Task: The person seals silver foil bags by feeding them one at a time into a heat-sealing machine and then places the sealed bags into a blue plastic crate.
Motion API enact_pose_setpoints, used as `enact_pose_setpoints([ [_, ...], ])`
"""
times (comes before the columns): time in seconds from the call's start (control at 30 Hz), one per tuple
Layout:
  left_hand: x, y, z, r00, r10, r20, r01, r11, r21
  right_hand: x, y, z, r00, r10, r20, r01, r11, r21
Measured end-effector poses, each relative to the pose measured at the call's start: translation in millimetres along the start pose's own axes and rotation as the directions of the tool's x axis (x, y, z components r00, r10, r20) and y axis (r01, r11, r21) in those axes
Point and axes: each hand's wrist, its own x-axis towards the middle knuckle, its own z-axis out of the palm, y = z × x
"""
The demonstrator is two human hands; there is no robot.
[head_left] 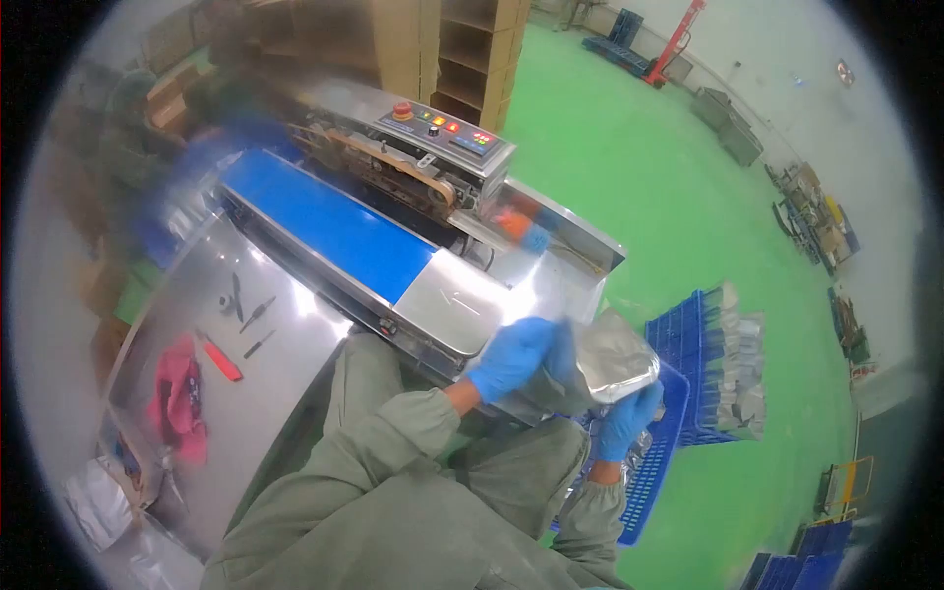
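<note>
My left hand (pixel 514 360), in a blue glove, is closed on the left side of a silver foil pouch (pixel 615 359). The lower right corner of the pouch is in my right hand (pixel 629 423), also blue-gloved, with its fingers wrapped round it. The pouch hangs above my lap, just right of the steel end plate (pixel 457 300) of a sealing machine. A blue conveyor belt (pixel 329 226) runs up and left from that plate. Beneath my right hand stands a blue basket (pixel 644 482) with foil pieces inside.
The machine's control panel (pixel 442 128) has a red button and lit displays. On the steel table (pixel 265 344) at the left lie a red-handled tool (pixel 220 356), small tools and a pink cloth (pixel 177 398). A blue crate (pixel 688 364) holding foil pouches stands on the green floor.
</note>
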Motion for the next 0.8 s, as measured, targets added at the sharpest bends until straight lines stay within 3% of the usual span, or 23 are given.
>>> enact_pose_setpoints([
  [0.03,0,-1,-8,0.979,-0.145,-0.142,0.121,0.979,-0.165,-4,-13,1,0.996,0.007,-0.086,-0.011,0.999,-0.046],
  [0.07,2,0,-15,0.919,-0.304,-0.249,0.211,0.917,-0.339,-3,-42,8,0.983,-0.098,-0.157,0.095,0.995,-0.03],
  [0.1,7,9,-18,0.919,-0.305,-0.248,0.21,0.915,-0.345,-1,-63,9,0.983,-0.101,-0.156,0.097,0.995,-0.036],
  [0.17,18,51,-33,0.858,-0.138,-0.495,-0.048,0.938,-0.344,1,-92,11,0.916,-0.319,-0.244,0.287,0.945,-0.157],
  [0.23,27,102,-61,0.836,-0.165,-0.524,-0.014,0.947,-0.321,7,-111,20,0.872,-0.413,-0.263,0.372,0.908,-0.193],
  [0.27,32,122,-76,0.833,-0.155,-0.531,-0.072,0.921,-0.382,10,-125,32,0.824,-0.493,-0.28,0.427,0.864,-0.265],
  [0.33,46,121,-101,0.83,-0.158,-0.535,-0.121,0.885,-0.45,26,-147,52,0.74,-0.637,-0.215,0.517,0.743,-0.425],
  [0.4,62,98,-123,0.748,-0.086,-0.658,-0.167,0.935,-0.312,36,-125,78,0.916,-0.278,-0.29,0.271,0.96,-0.066],
  [0.47,70,80,-141,0.72,-0.042,-0.693,-0.041,0.994,-0.103,39,-108,99,0.972,-0.229,-0.058,0.221,0.967,-0.126],
  [0.5,68,68,-149,0.731,-0.031,-0.682,-0.058,0.993,-0.107,35,-97,108,0.968,-0.237,-0.08,0.225,0.965,-0.132],
  [0.57,61,49,-160,0.71,-0.105,-0.696,-0.024,0.985,-0.173,29,-82,129,0.995,-0.088,0.047,0.088,0.996,0.006],
  [0.6,59,50,-164,0.721,-0.1,-0.685,-0.03,0.984,-0.175,26,-92,139,0.996,-0.087,0.03,0.087,0.996,0.004],
  [0.67,53,58,-169,0.702,-0.223,-0.676,0.06,0.965,-0.256,24,-116,150,0.999,-0.019,0.035,0.007,0.949,0.315],
  [0.8,55,64,-168,0.711,-0.115,-0.694,-0.021,0.983,-0.185,34,-111,142,0.98,-0.172,0.099,0.163,0.982,0.099],
])
